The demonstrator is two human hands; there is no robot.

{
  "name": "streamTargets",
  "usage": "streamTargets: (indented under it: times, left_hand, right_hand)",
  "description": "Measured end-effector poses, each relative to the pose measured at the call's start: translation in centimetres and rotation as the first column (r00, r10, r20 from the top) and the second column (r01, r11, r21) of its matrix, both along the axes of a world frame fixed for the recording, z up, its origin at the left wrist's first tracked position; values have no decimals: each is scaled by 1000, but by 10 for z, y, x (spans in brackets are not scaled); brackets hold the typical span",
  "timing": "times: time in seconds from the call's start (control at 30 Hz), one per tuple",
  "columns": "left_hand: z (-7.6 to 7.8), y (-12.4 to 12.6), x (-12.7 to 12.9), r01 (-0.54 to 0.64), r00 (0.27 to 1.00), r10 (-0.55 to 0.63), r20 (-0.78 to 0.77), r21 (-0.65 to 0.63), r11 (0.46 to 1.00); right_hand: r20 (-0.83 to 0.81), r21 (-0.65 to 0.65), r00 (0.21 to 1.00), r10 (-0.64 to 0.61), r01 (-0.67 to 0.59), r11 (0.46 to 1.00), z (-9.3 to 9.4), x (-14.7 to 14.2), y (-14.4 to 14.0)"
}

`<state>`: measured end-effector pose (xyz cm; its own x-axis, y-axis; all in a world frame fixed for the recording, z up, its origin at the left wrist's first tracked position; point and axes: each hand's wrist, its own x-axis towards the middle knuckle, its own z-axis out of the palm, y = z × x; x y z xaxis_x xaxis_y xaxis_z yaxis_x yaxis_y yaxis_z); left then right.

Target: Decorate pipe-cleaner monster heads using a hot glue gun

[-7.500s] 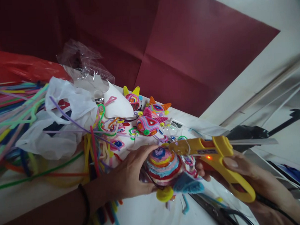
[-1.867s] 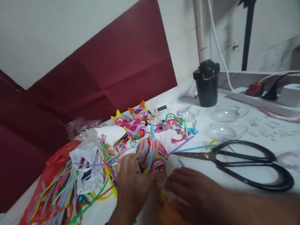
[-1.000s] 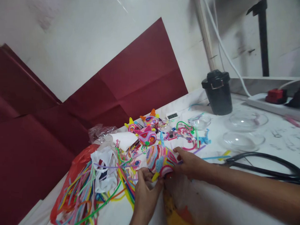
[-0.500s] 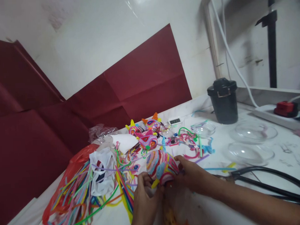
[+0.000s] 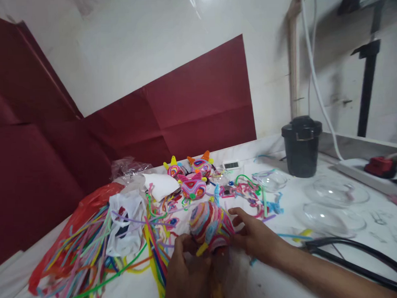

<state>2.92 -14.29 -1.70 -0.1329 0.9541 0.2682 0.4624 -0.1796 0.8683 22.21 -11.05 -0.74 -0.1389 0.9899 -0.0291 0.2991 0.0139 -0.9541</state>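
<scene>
A ball-shaped figure wrapped in coloured pipe cleaners (image 5: 210, 224) sits low in the middle of the white table (image 5: 376, 212). My left hand (image 5: 186, 271) grips it from below and the near side. My right hand (image 5: 253, 236) holds its right side, fingers spread against the wrapping. A yellow piece sticks out under the figure between both hands. Three finished pipe-cleaner figures with small horns (image 5: 191, 175) stand just behind it.
A heap of loose pipe cleaners (image 5: 91, 252) on red and white plastic bags fills the left. Clear plastic half-shells (image 5: 333, 205), a black lidded pot (image 5: 301, 145), a power strip (image 5: 371, 169) and large black scissors (image 5: 355, 261) lie to the right. Dark red paper covers the wall behind.
The yellow glue gun that my right hand held is gone from view; both hands now hold the figure. The view has tilted up and the scissors have slid toward the lower right corner.
</scene>
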Motion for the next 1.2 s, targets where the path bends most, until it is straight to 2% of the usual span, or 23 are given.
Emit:
streamTargets:
  times: [0.17, 0.27, 0.37, 0.57, 0.7, 0.87, 0.97, 1.07, 1.2]
  left_hand:
    - [-11, 4, -6, 97, 995, -96, -15, 120, 988]
    - [-12, 4, -6, 81, 996, -84, 15, 141, 987]
    - [-11, 2, -7, 85, 996, -85, -6, 110, 990]
    - [-17, 1, -13, 117, 993, -116, -21, 24, 993]
    - [-23, -1, -13, 61, 998, -61, -32, 6, 998]
    - [-27, -4, -13, 79, 997, -79, -10, -37, 996]
    - [-32, -2, -12, 104, 994, -104, 25, -24, 994]
    - [-35, -1, -9, 66, 996, -65, 56, -23, 998]
    - [-30, 1, -4, -2, 994, 2, 106, 4, 1000]
  right_hand:
    - [-95, 54, 994, 58, -53, 997, -16, 3, 3]
    - [-103, 60, 993, 63, -57, 997, -23, 6, 4]
    - [-121, 49, 989, 81, -75, 996, -27, 7, 4]
    - [-179, 62, 983, 37, -26, 998, -32, 9, 3]
    - [-149, 22, 987, 68, -65, 998, -28, 11, 1]
    - [-170, 66, 985, -23, 34, 997, -24, 5, -5]
    - [-158, 71, 987, -32, 43, 996, -25, 2, -8]
    - [-137, 69, 990, -30, 40, 997, -28, 1, -8]
    - [-101, 86, 993, -66, 75, 993, -30, 2, -7]
